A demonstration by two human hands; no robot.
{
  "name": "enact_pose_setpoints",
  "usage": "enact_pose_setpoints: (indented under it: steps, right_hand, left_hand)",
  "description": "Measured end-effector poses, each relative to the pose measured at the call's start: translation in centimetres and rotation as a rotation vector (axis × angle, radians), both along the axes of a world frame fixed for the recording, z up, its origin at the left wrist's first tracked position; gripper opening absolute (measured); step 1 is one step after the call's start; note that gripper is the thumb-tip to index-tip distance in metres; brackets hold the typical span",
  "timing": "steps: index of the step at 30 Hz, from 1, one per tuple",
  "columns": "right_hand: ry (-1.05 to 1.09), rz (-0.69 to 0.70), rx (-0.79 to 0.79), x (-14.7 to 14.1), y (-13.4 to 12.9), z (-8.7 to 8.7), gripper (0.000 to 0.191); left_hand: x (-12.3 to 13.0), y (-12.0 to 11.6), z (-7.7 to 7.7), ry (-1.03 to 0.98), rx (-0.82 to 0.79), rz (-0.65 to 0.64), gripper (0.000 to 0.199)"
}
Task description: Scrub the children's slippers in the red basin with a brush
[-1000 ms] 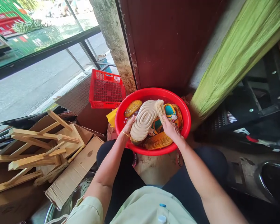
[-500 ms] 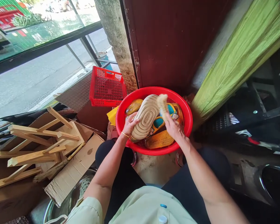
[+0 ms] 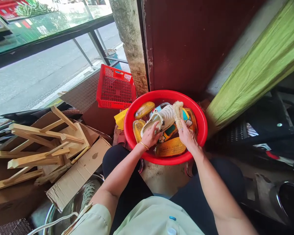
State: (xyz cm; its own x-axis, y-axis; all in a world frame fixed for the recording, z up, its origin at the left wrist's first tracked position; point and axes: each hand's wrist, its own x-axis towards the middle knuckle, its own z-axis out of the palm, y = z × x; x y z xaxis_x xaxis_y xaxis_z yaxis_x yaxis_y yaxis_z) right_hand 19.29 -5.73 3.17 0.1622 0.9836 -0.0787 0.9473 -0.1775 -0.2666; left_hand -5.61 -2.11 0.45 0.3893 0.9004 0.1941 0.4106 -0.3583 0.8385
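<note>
A cream-coloured clog is tilted above the red basin, its ridged upper and open heel now showing. My left hand grips it near the heel, fingers wrapped round its edge. In my right hand is a scrubbing brush with pale bristles, held upright close to the clog's toe. Several yellow clogs lie in the basin's water, among them a yellow clog sole up near the front rim. A yellow-and-blue clog lies partly behind the brush.
A red plastic crate stands beyond the basin on the left. Wooden stools and flattened cardboard are piled at left. Behind the basin is a dark red door panel; a green curtain hangs at right.
My left hand has turned the cream clog from sole up to its upper side and lowered it. The brush stays in my right hand, just off the clog. The view has shifted slightly.
</note>
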Motion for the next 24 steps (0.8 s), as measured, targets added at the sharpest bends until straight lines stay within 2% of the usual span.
enact_pose_setpoints:
  steps: [3,5,7,10,16,21,24]
  right_hand:
    - [0.031,0.031,-0.011,-0.7,0.4,-0.3,0.064]
    - [0.061,0.076,-0.032,-1.2,0.4,-0.3,0.063]
    - [0.107,0.164,-0.055,-1.7,0.2,-0.1,0.060]
    - [0.138,0.281,-0.074,-2.0,-0.2,0.0,0.057]
    - [-0.051,0.057,-0.108,-1.5,0.2,-0.6,0.061]
    - [-0.016,0.212,-0.026,-2.0,0.0,-0.8,0.059]
    - [-0.071,0.163,-0.074,-1.8,0.0,-0.9,0.060]
  left_hand:
    - [0.7,0.3,-1.3,0.005,-0.065,-0.034,0.051]
    - [0.8,0.6,-1.9,0.104,-0.038,-0.087,0.035]
    - [0.8,0.5,-2.4,0.233,0.015,-0.152,0.028]
    - [1.0,0.0,-2.9,0.401,0.097,-0.216,0.033]
    - [2.0,-1.0,-2.9,0.641,0.183,-0.252,0.044]
    - [2.4,-1.5,-3.2,0.737,0.212,-0.248,0.053]
    - [2.3,-1.4,-3.3,0.701,0.187,-0.231,0.052]
